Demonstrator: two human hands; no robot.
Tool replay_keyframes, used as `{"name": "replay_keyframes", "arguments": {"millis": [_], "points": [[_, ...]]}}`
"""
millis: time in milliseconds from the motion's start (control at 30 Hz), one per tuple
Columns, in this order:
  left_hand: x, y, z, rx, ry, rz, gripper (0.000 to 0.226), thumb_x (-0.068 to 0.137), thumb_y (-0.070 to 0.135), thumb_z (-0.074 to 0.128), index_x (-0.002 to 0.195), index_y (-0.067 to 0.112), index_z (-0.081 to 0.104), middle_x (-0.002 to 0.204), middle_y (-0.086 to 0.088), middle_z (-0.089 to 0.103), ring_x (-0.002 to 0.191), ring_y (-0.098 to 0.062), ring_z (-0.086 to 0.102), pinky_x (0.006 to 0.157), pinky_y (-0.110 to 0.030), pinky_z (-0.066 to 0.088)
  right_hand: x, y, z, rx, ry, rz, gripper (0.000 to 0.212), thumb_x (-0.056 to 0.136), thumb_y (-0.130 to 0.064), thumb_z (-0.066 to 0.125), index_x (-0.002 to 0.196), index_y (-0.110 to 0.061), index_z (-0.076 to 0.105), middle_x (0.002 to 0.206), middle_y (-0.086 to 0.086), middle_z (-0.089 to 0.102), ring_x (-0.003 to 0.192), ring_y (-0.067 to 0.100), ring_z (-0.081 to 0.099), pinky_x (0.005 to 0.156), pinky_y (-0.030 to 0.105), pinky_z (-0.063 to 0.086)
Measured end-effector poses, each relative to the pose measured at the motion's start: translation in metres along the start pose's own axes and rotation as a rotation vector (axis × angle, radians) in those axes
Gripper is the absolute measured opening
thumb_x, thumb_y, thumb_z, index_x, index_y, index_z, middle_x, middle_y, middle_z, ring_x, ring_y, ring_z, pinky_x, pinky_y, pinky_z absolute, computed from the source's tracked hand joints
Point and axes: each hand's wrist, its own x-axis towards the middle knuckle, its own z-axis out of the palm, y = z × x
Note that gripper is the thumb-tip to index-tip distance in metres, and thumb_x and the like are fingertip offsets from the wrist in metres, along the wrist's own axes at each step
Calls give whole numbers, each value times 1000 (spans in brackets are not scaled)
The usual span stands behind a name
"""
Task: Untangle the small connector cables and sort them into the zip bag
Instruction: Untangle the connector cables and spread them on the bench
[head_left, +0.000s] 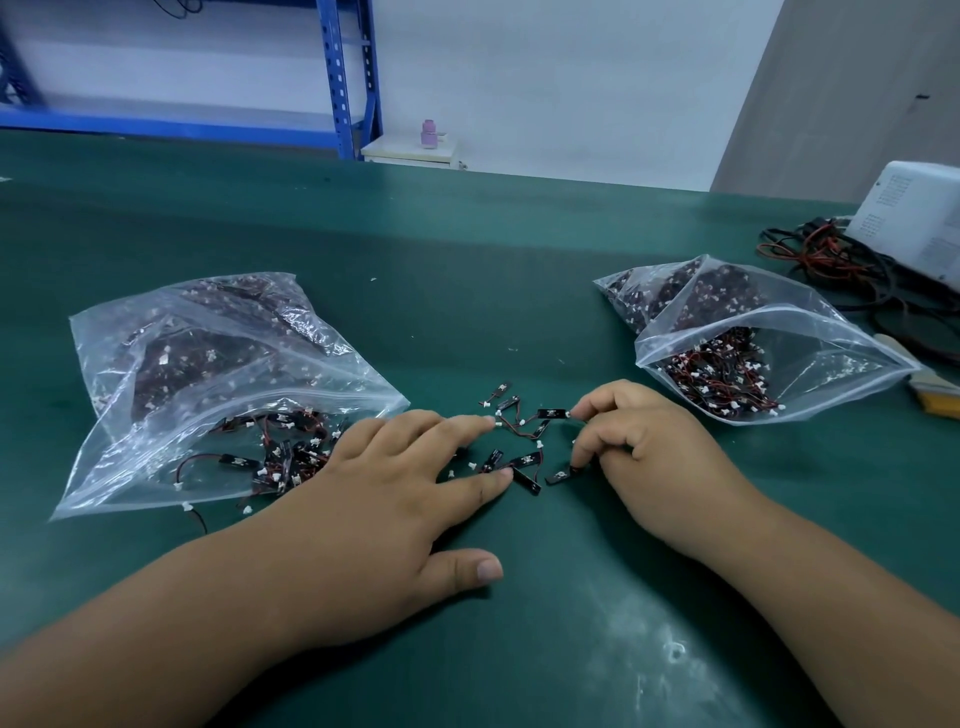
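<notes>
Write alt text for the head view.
The left hand lies flat, fingertips touching loose connector cables on a green table, while the right hand pinches one. Clear zip bags holding more cables lie either side: the left bag and the right bag.

Desk (467, 260), green: left zip bag (208, 364), right zip bag (753, 353), loose connector cables (524, 460) between them; white box (914, 218) and wire tangle (821, 254) far right.

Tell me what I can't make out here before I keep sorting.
All in the head view:
Loose cables: some lie under the left hand; count hidden.
Right hand: curled fingers hide whether it pinches a cable.
Left bag: creased plastic blurs the inner packets.
White box: cut off by the right edge; print too small.
</notes>
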Motion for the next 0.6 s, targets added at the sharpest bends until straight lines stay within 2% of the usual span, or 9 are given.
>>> {"name": "replay_keyframes", "arguments": {"millis": [167,333,467,533,600], "points": [[-1,-4,-5,-34,50,-17,71,84,77,18,149,52,4,156,23,1,144,-8,6,115,-33,8,-1,-2,0,17,-52,-75,31,86,-6,65,82,-36,67,106,-26,58,109,5,56,102,44,41],[-6,-10,-5,-55,70,-99,84,76,80,16,145,48,-21,152,31,-15,143,-1,-7,114,-26,0,-1,-5,-2,0,-87,-77,39,83,-5,68,71,-43,65,110,-25,56,113,3,53,105,46,38],[-7,-15,-3,-47,30,-151,91,72,85,12,147,43,-17,153,27,-14,141,1,-10,111,-24,-3,-2,-4,-3,29,-107,-56,34,80,-1,68,71,-34,71,112,-24,57,117,6,52,106,45,37],[-7,-17,-2,-33,15,-161,92,68,86,6,148,43,-10,152,27,-11,140,1,-9,110,-24,-3,-2,-3,-3,52,-103,-44,35,78,1,67,71,-33,72,112,-23,58,116,6,53,105,40,38],[-7,-17,-1,-19,-3,-167,92,68,86,2,148,43,-5,152,27,-9,141,0,-8,111,-26,-2,-1,-2,-3,100,-75,-23,38,78,4,67,70,-33,72,111,-21,59,111,2,55,99,25,40]]}}
